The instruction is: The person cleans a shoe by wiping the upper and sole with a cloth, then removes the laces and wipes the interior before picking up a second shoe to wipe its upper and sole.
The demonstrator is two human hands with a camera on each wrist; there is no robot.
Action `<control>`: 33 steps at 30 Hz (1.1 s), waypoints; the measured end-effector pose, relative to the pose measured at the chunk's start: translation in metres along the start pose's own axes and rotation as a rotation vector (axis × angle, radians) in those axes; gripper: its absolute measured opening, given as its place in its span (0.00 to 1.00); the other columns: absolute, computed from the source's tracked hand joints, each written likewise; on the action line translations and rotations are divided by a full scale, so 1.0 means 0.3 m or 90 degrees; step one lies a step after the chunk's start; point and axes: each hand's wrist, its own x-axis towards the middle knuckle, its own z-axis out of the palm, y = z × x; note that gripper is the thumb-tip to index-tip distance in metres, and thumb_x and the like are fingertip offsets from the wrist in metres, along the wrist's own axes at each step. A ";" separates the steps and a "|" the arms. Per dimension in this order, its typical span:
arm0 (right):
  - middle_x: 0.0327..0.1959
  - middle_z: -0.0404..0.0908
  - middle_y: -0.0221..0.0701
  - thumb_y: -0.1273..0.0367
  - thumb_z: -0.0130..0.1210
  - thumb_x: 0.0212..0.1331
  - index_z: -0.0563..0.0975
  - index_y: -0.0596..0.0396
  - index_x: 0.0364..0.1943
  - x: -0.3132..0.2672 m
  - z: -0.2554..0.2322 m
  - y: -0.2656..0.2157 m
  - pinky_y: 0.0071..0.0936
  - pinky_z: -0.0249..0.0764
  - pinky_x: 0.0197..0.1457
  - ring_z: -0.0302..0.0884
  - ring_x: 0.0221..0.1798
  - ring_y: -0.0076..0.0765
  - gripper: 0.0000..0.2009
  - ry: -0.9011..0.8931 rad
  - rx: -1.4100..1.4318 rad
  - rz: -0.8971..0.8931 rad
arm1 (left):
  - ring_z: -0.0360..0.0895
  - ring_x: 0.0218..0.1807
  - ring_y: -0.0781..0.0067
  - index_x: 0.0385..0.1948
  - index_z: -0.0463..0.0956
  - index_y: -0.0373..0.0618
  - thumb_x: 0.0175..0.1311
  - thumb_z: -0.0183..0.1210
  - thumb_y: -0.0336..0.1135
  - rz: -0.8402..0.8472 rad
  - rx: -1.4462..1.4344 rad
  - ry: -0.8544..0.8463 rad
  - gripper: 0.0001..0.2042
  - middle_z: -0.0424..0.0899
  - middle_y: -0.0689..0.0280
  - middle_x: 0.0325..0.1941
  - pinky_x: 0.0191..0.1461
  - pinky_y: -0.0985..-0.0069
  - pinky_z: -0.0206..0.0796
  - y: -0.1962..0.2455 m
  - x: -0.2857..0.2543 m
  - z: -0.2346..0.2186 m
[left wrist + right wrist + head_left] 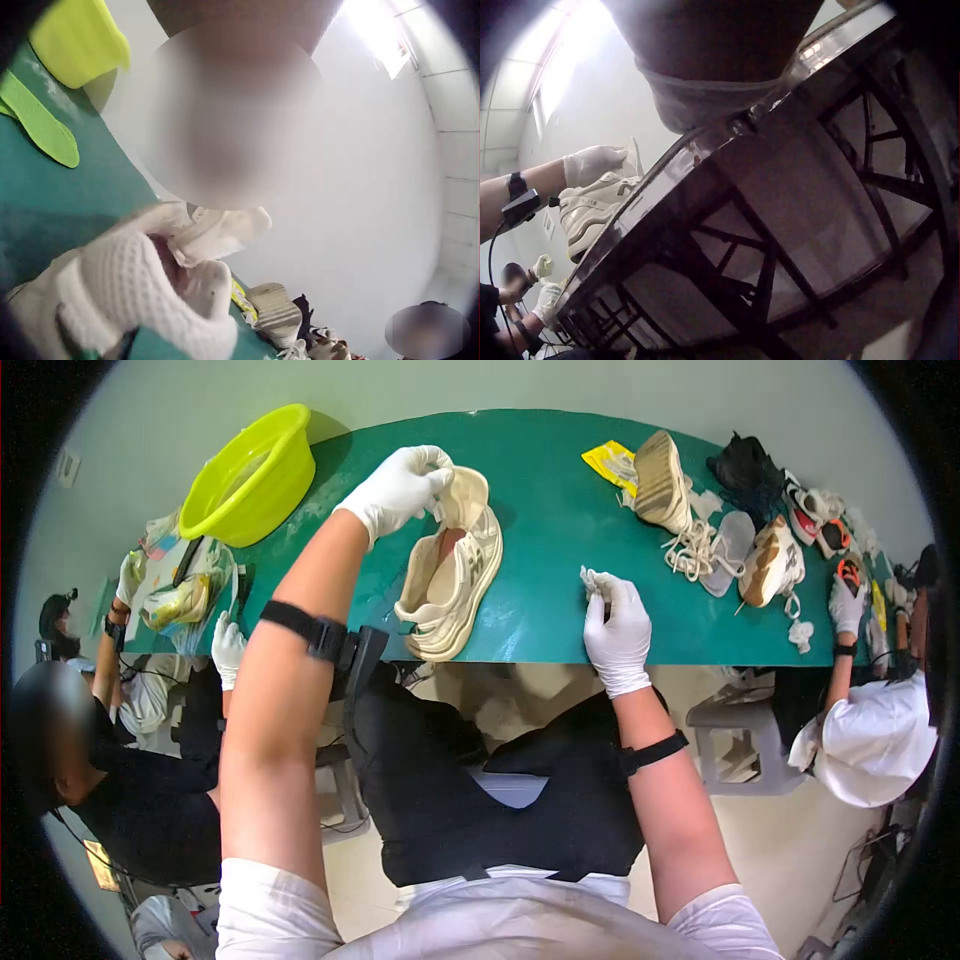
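A cream sneaker point(465, 595) lies on the green table, its opening facing up and its tongue point(465, 497) pulled out. My gloved left hand point(405, 490) pinches the upper end of that tongue between thumb and fingers. The left wrist view shows the knit-like collar point(142, 277) up close, with the tongue point(229, 231) lifted beyond it. Nearer the table's front edge, my gloved right hand point(617, 630) has its fingers curled, pinching a small crumpled whitish wipe point(592, 577). From the right wrist the sneaker point(592, 206) appears side-on, but the wipe is hidden.
A lime basin point(250, 480) stands at the back left. Toward the right lie an upturned shoe point(660, 480), a grey insole point(733, 550), a brown-and-white sneaker point(770, 565), a yellow packet point(608, 463) and a black shoe point(745, 470). Other people work at both ends of the table.
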 end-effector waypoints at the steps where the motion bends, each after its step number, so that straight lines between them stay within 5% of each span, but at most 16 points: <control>1: 0.41 0.85 0.38 0.79 0.59 0.61 0.82 0.53 0.46 -0.001 0.002 0.000 0.39 0.82 0.47 0.86 0.42 0.49 0.11 0.003 0.001 0.013 | 0.80 0.30 0.80 0.40 0.80 0.47 0.76 0.57 0.38 -0.001 0.003 0.008 0.07 0.84 0.70 0.34 0.32 0.78 0.67 -0.004 0.034 -0.002; 7: 0.38 0.84 0.38 0.78 0.60 0.62 0.81 0.53 0.45 -0.004 0.014 0.011 0.41 0.80 0.42 0.84 0.38 0.50 0.09 0.032 0.012 -0.020 | 0.75 0.29 0.79 0.38 0.79 0.50 0.72 0.60 0.42 -0.119 0.111 -0.121 0.07 0.81 0.73 0.30 0.32 0.78 0.67 -0.150 0.212 -0.024; 8: 0.38 0.84 0.38 0.78 0.61 0.61 0.81 0.53 0.45 -0.005 0.014 0.010 0.41 0.80 0.42 0.84 0.38 0.51 0.09 0.032 0.003 -0.024 | 0.76 0.30 0.77 0.40 0.80 0.47 0.68 0.62 0.43 -0.075 0.205 -0.158 0.10 0.81 0.70 0.31 0.33 0.76 0.68 -0.177 0.203 -0.013; 9: 0.38 0.84 0.38 0.78 0.61 0.61 0.81 0.53 0.45 -0.001 0.010 0.007 0.41 0.80 0.42 0.84 0.38 0.51 0.09 0.033 0.003 -0.018 | 0.78 0.32 0.73 0.45 0.82 0.44 0.67 0.62 0.43 -0.221 0.354 -0.162 0.13 0.84 0.66 0.34 0.35 0.73 0.71 -0.193 0.214 -0.004; 11: 0.38 0.84 0.38 0.78 0.61 0.61 0.81 0.53 0.45 0.000 0.003 -0.003 0.42 0.80 0.42 0.84 0.38 0.51 0.09 0.033 -0.020 -0.040 | 0.81 0.34 0.70 0.50 0.83 0.42 0.68 0.62 0.45 -0.231 0.307 -0.166 0.17 0.86 0.63 0.38 0.38 0.69 0.75 -0.199 0.164 -0.013; 13: 0.38 0.84 0.38 0.78 0.61 0.62 0.81 0.53 0.45 -0.001 0.010 0.003 0.42 0.80 0.42 0.84 0.38 0.51 0.09 0.041 -0.012 -0.045 | 0.85 0.35 0.64 0.53 0.83 0.38 0.68 0.62 0.48 -0.139 0.275 -0.036 0.22 0.88 0.57 0.38 0.44 0.64 0.77 -0.259 0.153 -0.072; 14: 0.38 0.84 0.38 0.78 0.60 0.62 0.82 0.54 0.44 0.001 0.012 0.004 0.42 0.80 0.42 0.84 0.38 0.51 0.09 0.053 -0.006 -0.057 | 0.86 0.37 0.63 0.53 0.83 0.35 0.70 0.62 0.48 -0.120 0.314 0.020 0.23 0.89 0.55 0.40 0.46 0.65 0.78 -0.160 0.077 -0.076; 18: 0.38 0.85 0.38 0.78 0.60 0.62 0.82 0.53 0.44 -0.017 -0.003 -0.011 0.41 0.81 0.43 0.84 0.38 0.51 0.09 0.038 0.000 -0.049 | 0.85 0.38 0.65 0.54 0.81 0.31 0.72 0.63 0.48 -0.099 0.325 0.075 0.24 0.89 0.58 0.46 0.49 0.66 0.78 -0.079 -0.111 -0.126; 20: 0.39 0.86 0.38 0.78 0.60 0.62 0.82 0.53 0.44 -0.001 0.005 -0.002 0.40 0.81 0.44 0.85 0.40 0.50 0.09 0.030 0.011 -0.020 | 0.87 0.42 0.64 0.54 0.82 0.32 0.73 0.64 0.47 0.123 0.256 0.127 0.23 0.90 0.56 0.48 0.54 0.68 0.78 -0.014 -0.239 -0.097; 24: 0.39 0.86 0.37 0.79 0.60 0.62 0.82 0.52 0.45 -0.002 0.006 0.001 0.38 0.82 0.43 0.86 0.39 0.48 0.10 0.040 0.032 -0.036 | 0.85 0.51 0.67 0.51 0.84 0.36 0.71 0.66 0.43 -0.010 0.355 0.146 0.18 0.89 0.54 0.46 0.58 0.70 0.74 0.079 -0.427 -0.009; 25: 0.39 0.86 0.37 0.79 0.60 0.62 0.82 0.52 0.45 -0.005 0.007 0.007 0.38 0.82 0.43 0.86 0.39 0.48 0.10 0.033 0.035 -0.043 | 0.83 0.47 0.62 0.47 0.83 0.39 0.69 0.67 0.41 0.148 0.432 0.192 0.15 0.85 0.57 0.42 0.53 0.67 0.73 0.037 -0.451 0.006; 27: 0.40 0.85 0.38 0.78 0.60 0.62 0.81 0.52 0.46 -0.004 0.009 0.019 0.39 0.82 0.44 0.86 0.40 0.48 0.11 0.014 0.044 -0.021 | 0.79 0.45 0.57 0.45 0.81 0.41 0.65 0.68 0.40 0.217 0.366 0.227 0.14 0.81 0.58 0.41 0.51 0.65 0.71 -0.023 -0.480 0.055; 31: 0.41 0.85 0.38 0.77 0.60 0.62 0.81 0.52 0.46 -0.004 0.013 0.032 0.39 0.82 0.45 0.86 0.41 0.49 0.10 0.007 0.011 -0.047 | 0.78 0.54 0.52 0.47 0.81 0.43 0.59 0.72 0.44 0.173 0.335 0.302 0.20 0.79 0.53 0.47 0.60 0.63 0.71 -0.056 -0.515 0.196; 33: 0.42 0.85 0.38 0.77 0.60 0.62 0.81 0.52 0.47 -0.004 0.011 0.030 0.40 0.82 0.46 0.86 0.42 0.49 0.10 -0.002 0.008 -0.016 | 0.75 0.68 0.45 0.42 0.83 0.40 0.53 0.76 0.48 0.188 0.347 0.298 0.23 0.78 0.39 0.61 0.69 0.61 0.69 -0.132 -0.513 0.271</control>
